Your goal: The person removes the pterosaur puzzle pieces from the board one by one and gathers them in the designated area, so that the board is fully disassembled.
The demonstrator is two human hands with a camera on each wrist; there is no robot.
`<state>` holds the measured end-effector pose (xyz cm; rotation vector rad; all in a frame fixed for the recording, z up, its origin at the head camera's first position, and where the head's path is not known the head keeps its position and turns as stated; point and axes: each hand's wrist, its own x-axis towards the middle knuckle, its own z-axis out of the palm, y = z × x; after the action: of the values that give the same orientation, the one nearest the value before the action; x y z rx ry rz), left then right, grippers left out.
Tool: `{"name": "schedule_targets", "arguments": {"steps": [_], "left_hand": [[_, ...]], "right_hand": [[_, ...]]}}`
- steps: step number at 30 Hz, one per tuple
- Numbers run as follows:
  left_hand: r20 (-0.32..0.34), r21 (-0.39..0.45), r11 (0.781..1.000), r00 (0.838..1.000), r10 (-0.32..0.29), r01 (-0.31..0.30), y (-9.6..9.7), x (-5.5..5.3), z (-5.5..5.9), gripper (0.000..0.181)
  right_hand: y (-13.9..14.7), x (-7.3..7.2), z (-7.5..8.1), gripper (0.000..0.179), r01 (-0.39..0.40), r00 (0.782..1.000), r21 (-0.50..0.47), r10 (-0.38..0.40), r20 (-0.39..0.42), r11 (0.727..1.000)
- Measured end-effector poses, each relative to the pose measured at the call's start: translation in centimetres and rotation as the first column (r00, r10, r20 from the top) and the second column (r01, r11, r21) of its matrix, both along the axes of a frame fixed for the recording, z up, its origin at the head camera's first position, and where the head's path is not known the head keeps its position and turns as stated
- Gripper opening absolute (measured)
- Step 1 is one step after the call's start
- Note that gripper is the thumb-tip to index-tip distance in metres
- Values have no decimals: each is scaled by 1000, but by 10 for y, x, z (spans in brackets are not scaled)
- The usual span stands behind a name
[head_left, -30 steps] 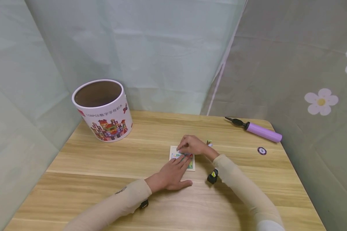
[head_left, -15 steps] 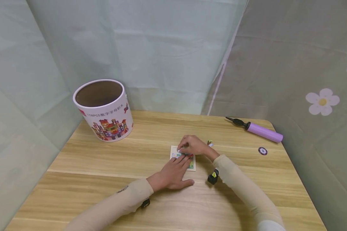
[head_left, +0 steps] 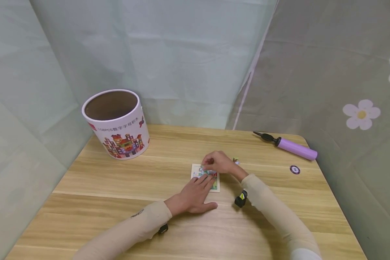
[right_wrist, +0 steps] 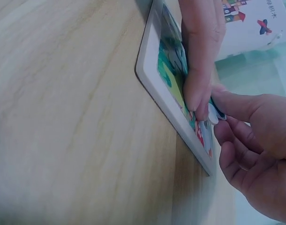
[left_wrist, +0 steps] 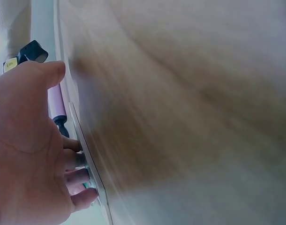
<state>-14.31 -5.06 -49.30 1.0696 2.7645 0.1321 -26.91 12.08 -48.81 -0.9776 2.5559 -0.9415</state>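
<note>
A small picture puzzle in a pale frame point(head_left: 217, 189) lies on the table, its print mostly green, blue and red. Across its lower part my left hand point(head_left: 195, 196) rests with straight fingers, the thumb spread out on the wood. At the upper edge, my right hand point(head_left: 219, 162) pinches a small puzzle piece point(right_wrist: 213, 114) between thumb and fingers. In the right wrist view that piece is tilted, right by the left fingertips and over the puzzle. My left hand point(left_wrist: 30, 145) hides part of the picture.
Behind my right wrist lies another small colourful piece point(head_left: 235, 160). A large white printed bucket point(head_left: 126, 133) stands at the back left. A purple hand pump point(head_left: 295, 148) and a dark round chip point(head_left: 294, 169) lie at the right.
My right hand has shifted slightly to the right with the piece, uncovering more of the puzzle's upper left. The left hand stays in place.
</note>
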Motion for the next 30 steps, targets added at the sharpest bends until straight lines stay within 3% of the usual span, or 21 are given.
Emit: {"name": "schedule_targets", "arguments": {"steps": [12, 18, 23, 30], "left_hand": [[-17, -14, 1000, 1000, -16, 16, -1, 1, 0, 85], [-10, -21, 1000, 1000, -14, 14, -1, 0, 1, 85], [4, -17, 1000, 1000, -6, 7, -1, 0, 0, 85], [-4, -18, 1000, 1000, -12, 12, 0, 0, 0, 86]], "right_hand": [[1, 2, 1, 8, -11, 998, 14, 12, -60, 1000], [3, 2, 4, 13, -7, 999, -11, 6, -46, 1000], [12, 0, 6, 14, 35, 998, -65, -38, -49, 997], [47, -1, 12, 12, 114, 991, -104, -121, -65, 988]]}}
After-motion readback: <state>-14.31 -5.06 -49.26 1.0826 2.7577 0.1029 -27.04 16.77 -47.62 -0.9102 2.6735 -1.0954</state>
